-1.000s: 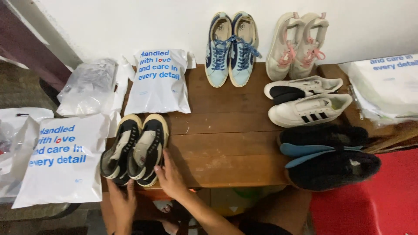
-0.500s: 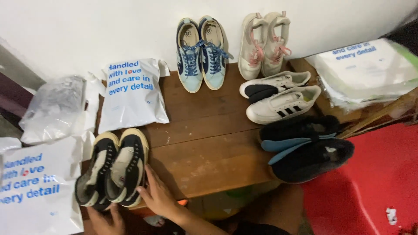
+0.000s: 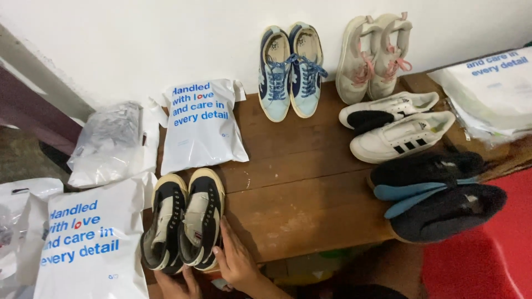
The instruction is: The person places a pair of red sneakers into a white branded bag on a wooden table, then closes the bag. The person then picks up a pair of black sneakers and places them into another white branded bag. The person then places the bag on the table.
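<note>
A pair of black high-top shoes (image 3: 183,221) with cream soles lies on the front left corner of a low wooden table (image 3: 299,194). My right hand (image 3: 235,257) rests flat against the right shoe's side and heel. My left hand (image 3: 177,282) touches the heels from below, at the table's front edge; only its fingers show. Neither hand lifts the shoes.
On the table: a white printed mailer bag (image 3: 202,124), blue lace-up shoes (image 3: 291,69), cream shoes with pink laces (image 3: 374,55), white striped shoes (image 3: 396,124), dark slip-ons (image 3: 438,194). More white bags (image 3: 83,243) lie left, a clear plastic bag (image 3: 108,141) behind, a bag stack (image 3: 493,88) right, red floor (image 3: 482,260).
The view has shifted, so everything sits further right and lower in frame. My right hand stays at the black shoes' side; my left hand shows less, now at the heels.
</note>
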